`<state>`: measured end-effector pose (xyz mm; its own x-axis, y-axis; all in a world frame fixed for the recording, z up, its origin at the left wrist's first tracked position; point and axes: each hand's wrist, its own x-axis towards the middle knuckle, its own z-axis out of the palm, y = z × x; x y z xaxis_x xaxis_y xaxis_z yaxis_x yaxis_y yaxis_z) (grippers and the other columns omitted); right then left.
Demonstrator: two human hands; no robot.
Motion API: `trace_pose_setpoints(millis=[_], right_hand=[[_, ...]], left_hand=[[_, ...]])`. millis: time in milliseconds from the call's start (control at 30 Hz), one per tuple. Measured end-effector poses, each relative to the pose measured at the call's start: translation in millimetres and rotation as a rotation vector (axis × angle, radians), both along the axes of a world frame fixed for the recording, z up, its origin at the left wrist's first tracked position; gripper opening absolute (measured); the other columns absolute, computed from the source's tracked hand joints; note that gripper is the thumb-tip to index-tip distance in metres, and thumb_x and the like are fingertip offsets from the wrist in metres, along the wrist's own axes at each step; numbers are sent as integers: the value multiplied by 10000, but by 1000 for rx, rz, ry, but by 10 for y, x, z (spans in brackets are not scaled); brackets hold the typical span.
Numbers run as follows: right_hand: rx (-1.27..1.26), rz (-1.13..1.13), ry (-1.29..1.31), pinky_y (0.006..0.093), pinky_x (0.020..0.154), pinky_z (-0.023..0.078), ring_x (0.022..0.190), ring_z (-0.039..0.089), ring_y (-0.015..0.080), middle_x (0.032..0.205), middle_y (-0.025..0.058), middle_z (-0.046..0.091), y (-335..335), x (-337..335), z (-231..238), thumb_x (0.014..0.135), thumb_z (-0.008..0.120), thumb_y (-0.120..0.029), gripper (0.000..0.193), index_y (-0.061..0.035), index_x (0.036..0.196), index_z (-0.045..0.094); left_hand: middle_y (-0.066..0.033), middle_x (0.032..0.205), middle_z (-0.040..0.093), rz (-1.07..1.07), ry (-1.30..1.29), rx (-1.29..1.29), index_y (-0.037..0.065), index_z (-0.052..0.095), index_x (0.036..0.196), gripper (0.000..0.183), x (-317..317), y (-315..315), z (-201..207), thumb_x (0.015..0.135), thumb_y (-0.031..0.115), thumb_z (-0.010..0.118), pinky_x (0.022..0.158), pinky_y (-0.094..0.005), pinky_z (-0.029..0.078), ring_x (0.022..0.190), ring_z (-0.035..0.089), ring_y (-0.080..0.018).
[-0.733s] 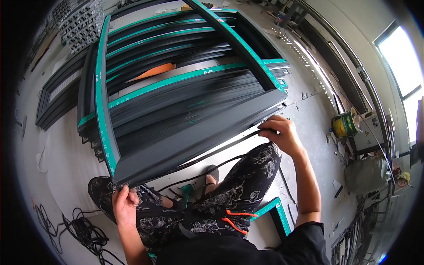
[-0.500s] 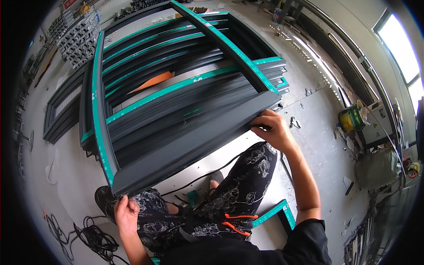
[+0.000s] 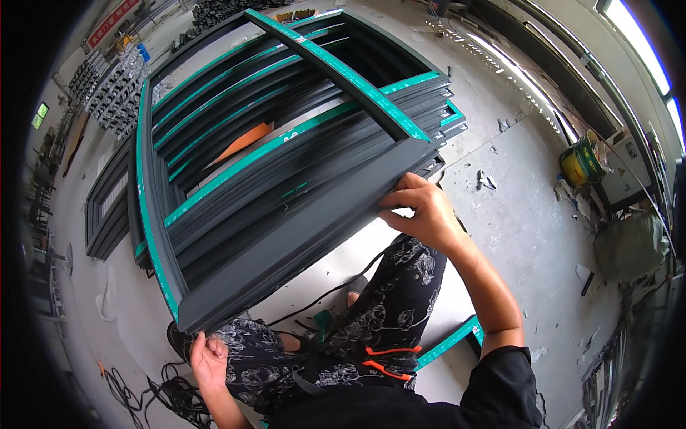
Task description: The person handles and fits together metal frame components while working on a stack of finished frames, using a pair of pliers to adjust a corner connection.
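Note:
A large dark grey window frame (image 3: 300,218) with green tape along its bars lies tilted on top of a stack of similar frames (image 3: 411,89). At the near edge, on the right part of the front bar, my right hand (image 3: 429,214) is closed, thumb and fingers pinching the edge. My left hand (image 3: 209,361) is below the near left corner, its curled fingertips touching the frame there; the exact grip is partly hidden. Pliers with orange handles (image 3: 391,352) rest against my patterned trousers at the waist.
Behind my right elbow a green-taped profile piece (image 3: 450,343) lies low down. Black cables (image 3: 179,397) coil on the floor at left. More frames (image 3: 111,204) lean beyond the stack. A yellow-green bucket (image 3: 582,163) stands at right, with scraps (image 3: 486,180) scattered nearby.
The view has shifted, with the frame appearing a little further left. My right hand has slid slightly leftward along the front bar. My left hand stays at the near left corner.

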<state>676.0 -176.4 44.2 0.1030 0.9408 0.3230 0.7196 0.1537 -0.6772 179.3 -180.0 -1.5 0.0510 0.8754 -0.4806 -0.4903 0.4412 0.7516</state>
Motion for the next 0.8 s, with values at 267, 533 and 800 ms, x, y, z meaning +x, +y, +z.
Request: trace_pose_setpoints(millis=[267, 533, 800], right_hand=[[72, -35, -12, 343, 683, 509, 797, 629, 250, 851, 57, 617, 11, -55, -86, 673, 719, -94, 122, -84, 794, 715], [204, 116, 60, 314, 621, 475, 719, 577, 206, 759, 51, 554, -247, -274, 192, 657, 722, 14, 180, -50, 824, 696], [390, 390, -110, 297, 494, 439, 610, 524, 185, 786, 25, 531, -667, -845, 524, 582, 781, -32, 302, -56, 868, 687]], left_hand=[[-32, 706, 497, -15, -6, 10, 80, 547, 833, 178, -31, -5, -23, 943, 220, 546, 548, -258, 370, 610, 447, -131], [-92, 682, 636, -603, 430, 135, -10, 650, 825, 556, 309, -295, 514, 960, 471, 405, 532, -236, 430, 574, 592, -154], [-120, 968, 627, -782, 916, 1332, 6, 636, 992, 194, 2001, 98, 1327, 829, 102, 594, 873, -379, 458, 980, 586, -276]])
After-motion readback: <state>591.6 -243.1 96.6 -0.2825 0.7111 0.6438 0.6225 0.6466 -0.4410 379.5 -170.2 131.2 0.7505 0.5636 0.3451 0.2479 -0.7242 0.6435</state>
